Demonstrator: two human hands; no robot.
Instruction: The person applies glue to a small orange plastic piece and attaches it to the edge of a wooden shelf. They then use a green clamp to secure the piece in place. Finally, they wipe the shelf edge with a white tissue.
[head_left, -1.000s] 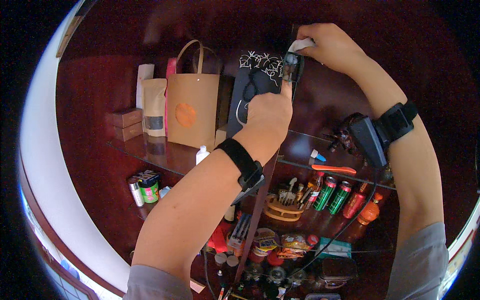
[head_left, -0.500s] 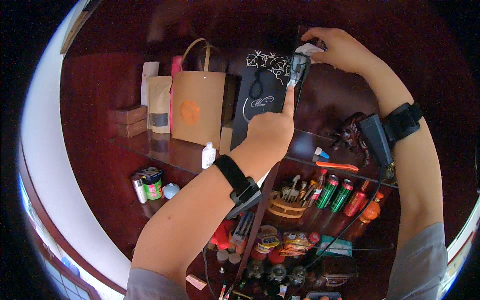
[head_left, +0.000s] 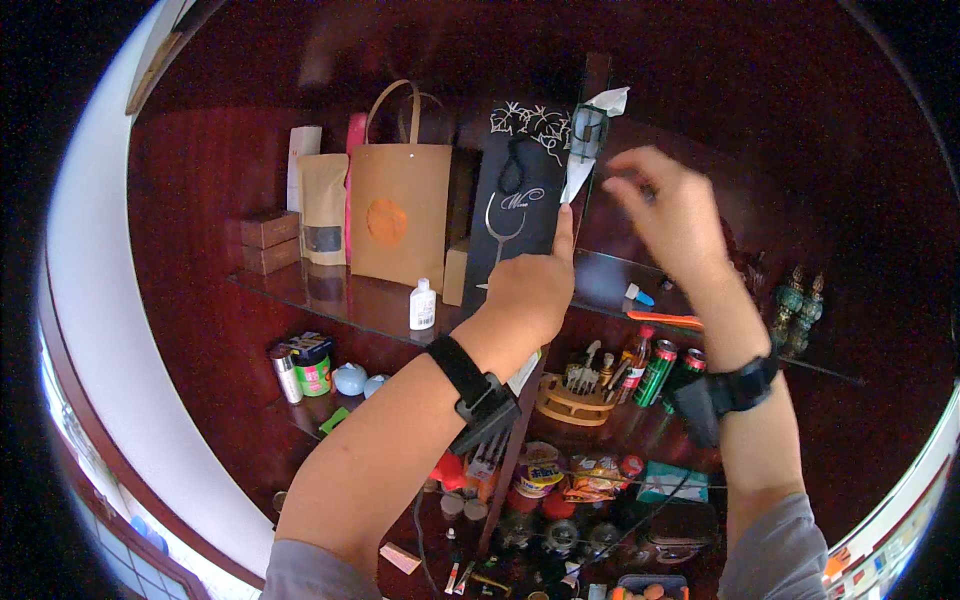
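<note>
A white paper-like strip [head_left: 578,176] lies along the upright dark wooden post [head_left: 597,72], its loose upper end sticking out to the right. Over its middle sits a small translucent piece with dark edges [head_left: 588,128], whose kind I cannot make out. My left hand [head_left: 530,292] has its index finger stretched up, the tip touching the strip's lower end; its other fingers are curled. To the right of the post, my right hand [head_left: 668,205] hangs in the air, open, apart from the strip, thumb and fingers bent with a gap between them.
Left of the post stand a black wine box [head_left: 515,215], a brown paper bag [head_left: 400,210] and a white bottle [head_left: 422,305] on a glass shelf. An orange-handled tool [head_left: 665,319] and a blue-capped tube [head_left: 640,295] lie right. Cans [head_left: 656,372] and a wooden rack [head_left: 575,402] stand below.
My right hand has let go of the strip's upper end and come down, away from the post. My left fingertip has slid lower along the strip, and more white shows below the translucent piece.
</note>
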